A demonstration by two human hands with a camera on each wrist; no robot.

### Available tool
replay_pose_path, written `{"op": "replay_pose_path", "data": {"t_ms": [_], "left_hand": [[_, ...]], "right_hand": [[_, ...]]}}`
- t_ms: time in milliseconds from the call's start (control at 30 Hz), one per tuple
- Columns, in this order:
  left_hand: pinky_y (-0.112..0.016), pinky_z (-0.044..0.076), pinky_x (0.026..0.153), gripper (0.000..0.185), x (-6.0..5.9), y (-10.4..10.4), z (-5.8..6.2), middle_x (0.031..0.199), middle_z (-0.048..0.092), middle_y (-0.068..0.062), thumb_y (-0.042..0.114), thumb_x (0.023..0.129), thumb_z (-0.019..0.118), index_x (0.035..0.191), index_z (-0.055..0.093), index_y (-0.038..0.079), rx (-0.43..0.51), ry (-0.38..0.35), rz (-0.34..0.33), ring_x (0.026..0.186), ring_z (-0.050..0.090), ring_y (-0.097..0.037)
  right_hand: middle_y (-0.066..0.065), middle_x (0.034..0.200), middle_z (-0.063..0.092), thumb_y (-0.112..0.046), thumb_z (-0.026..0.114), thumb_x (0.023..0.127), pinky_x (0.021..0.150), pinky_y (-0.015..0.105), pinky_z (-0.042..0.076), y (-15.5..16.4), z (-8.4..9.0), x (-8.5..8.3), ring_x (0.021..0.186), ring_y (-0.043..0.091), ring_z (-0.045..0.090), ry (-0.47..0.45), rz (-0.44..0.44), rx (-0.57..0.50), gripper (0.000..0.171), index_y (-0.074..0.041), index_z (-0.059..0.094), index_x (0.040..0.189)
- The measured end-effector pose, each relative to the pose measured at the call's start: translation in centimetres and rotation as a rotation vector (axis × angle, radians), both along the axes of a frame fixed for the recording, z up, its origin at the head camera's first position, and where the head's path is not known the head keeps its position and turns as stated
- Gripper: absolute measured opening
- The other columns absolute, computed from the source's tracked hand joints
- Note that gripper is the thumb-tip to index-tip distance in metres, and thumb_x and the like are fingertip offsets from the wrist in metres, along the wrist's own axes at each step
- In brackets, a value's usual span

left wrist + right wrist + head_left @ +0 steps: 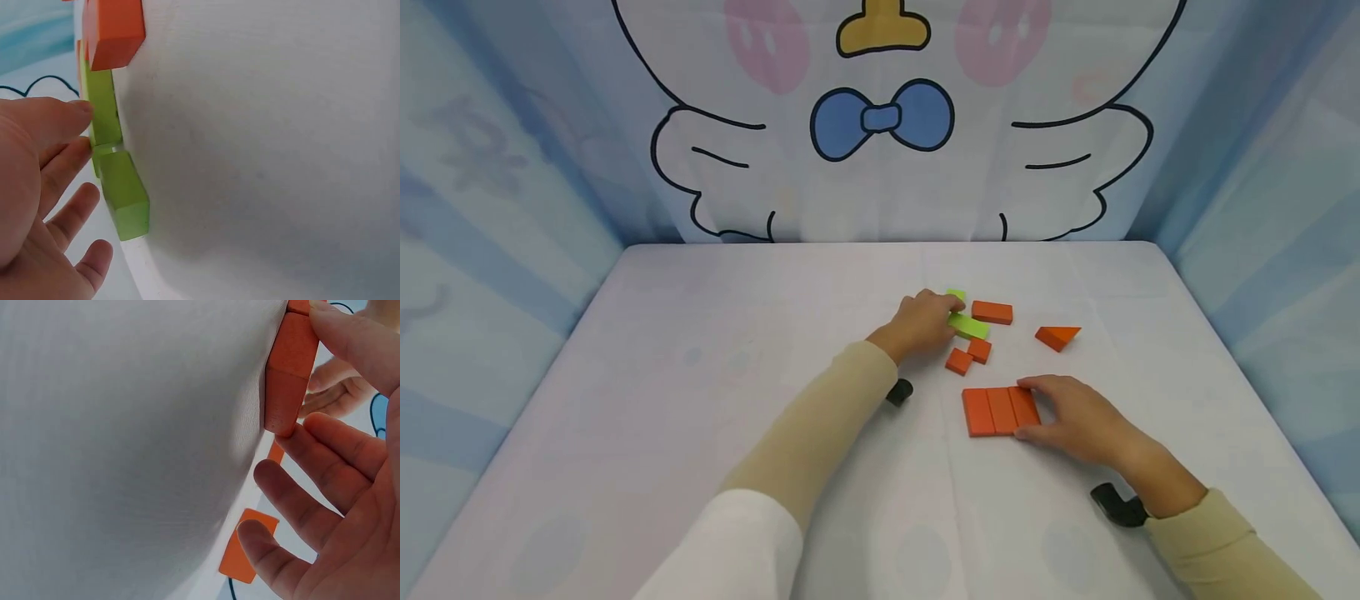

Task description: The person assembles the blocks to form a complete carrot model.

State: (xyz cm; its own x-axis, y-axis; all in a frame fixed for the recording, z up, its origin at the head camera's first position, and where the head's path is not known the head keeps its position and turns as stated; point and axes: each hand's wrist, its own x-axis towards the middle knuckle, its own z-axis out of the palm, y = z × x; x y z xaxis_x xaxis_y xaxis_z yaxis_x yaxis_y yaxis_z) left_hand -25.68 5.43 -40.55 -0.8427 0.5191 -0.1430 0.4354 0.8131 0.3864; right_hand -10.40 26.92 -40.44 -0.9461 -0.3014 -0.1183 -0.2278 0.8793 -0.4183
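Observation:
Three orange rectangular blocks [1001, 412] lie side by side in a flat row on the table. My right hand [1078, 417] holds the rightmost orange block [292, 369] between thumb and fingertips, at its near and far ends. Farther back, my left hand [923, 323] pinches the left end of a lime-green block [972, 326] with thumb and index finger. The other left fingers are spread, as the left wrist view shows. A second green block [128, 197] lies just beyond that hand, mostly hidden by it in the head view.
Two small orange blocks [958, 362] sit near the green block's front, touching or nearly so. Behind is a longer orange block [992, 312]. An orange triangular block [1057, 337] lies to the right. A patterned curtain [880, 192] rises behind the white table [700, 375].

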Motion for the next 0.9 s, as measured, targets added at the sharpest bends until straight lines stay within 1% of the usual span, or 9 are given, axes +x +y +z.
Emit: {"op": "replay_pose_path", "data": {"t_ms": [167,333,467,567,733,800,900], "left_hand": [[-0.040,0.035,0.102,0.041,-0.1,0.0,-0.4,0.129,0.062,0.004,0.021,0.100,0.063,0.140,0.058,0.018,0.005,0.000,0.002,0.121,0.049,-0.018],[-0.039,0.036,0.102,0.040,-0.1,0.1,-0.7,0.129,0.063,0.003,0.023,0.100,0.064,0.139,0.059,0.017,0.005,0.012,0.007,0.120,0.050,-0.018],[-0.037,0.037,0.101,0.039,0.3,0.0,-0.4,0.125,0.064,0.003,0.024,0.098,0.066,0.136,0.062,0.016,0.026,0.031,0.006,0.116,0.051,-0.017],[-0.036,0.037,0.100,0.039,1.0,-0.2,0.2,0.123,0.064,0.004,0.026,0.097,0.068,0.134,0.064,0.016,0.060,0.018,-0.001,0.114,0.050,-0.015],[-0.036,0.038,0.098,0.038,2.9,0.0,1.2,0.121,0.067,0.006,0.029,0.096,0.069,0.132,0.065,0.016,0.089,-0.020,-0.052,0.114,0.051,-0.014],[-0.036,0.039,0.097,0.038,3.7,0.0,1.4,0.120,0.068,0.007,0.030,0.095,0.070,0.130,0.066,0.016,0.094,-0.026,-0.077,0.113,0.053,-0.012],[-0.034,0.039,0.095,0.038,4.8,-0.1,1.3,0.116,0.070,0.007,0.030,0.094,0.072,0.129,0.067,0.016,0.113,-0.061,-0.083,0.107,0.058,-0.008]], "right_hand": [[0.021,0.132,0.059,-0.030,0.082,0.084,0.100,0.058,0.041,-0.1,0.0,0.1,0.122,0.041,0.053,0.002,0.002,-0.002,0.066,0.003,0.057,0.135],[0.021,0.132,0.059,-0.030,0.082,0.084,0.100,0.058,0.041,0.0,0.0,0.1,0.122,0.041,0.053,0.009,0.007,-0.002,0.066,0.003,0.057,0.135],[0.021,0.132,0.059,-0.030,0.082,0.084,0.100,0.058,0.041,0.0,-0.1,0.0,0.122,0.041,0.053,0.008,0.007,-0.006,0.066,0.003,0.057,0.135],[0.021,0.132,0.059,-0.030,0.082,0.084,0.100,0.059,0.041,-0.1,0.0,0.0,0.122,0.041,0.053,0.005,0.006,-0.004,0.066,0.003,0.057,0.135],[0.021,0.131,0.059,-0.030,0.082,0.083,0.100,0.059,0.041,-0.1,0.0,0.0,0.121,0.041,0.053,0.000,0.001,-0.005,0.066,0.003,0.057,0.135],[0.021,0.131,0.060,-0.030,0.083,0.083,0.099,0.059,0.041,0.0,0.0,0.0,0.120,0.041,0.053,0.000,0.001,-0.010,0.066,0.003,0.057,0.135],[0.021,0.130,0.060,-0.030,0.083,0.083,0.099,0.059,0.042,0.0,0.0,-0.1,0.120,0.041,0.054,-0.004,0.003,-0.016,0.067,0.004,0.057,0.134]]}}
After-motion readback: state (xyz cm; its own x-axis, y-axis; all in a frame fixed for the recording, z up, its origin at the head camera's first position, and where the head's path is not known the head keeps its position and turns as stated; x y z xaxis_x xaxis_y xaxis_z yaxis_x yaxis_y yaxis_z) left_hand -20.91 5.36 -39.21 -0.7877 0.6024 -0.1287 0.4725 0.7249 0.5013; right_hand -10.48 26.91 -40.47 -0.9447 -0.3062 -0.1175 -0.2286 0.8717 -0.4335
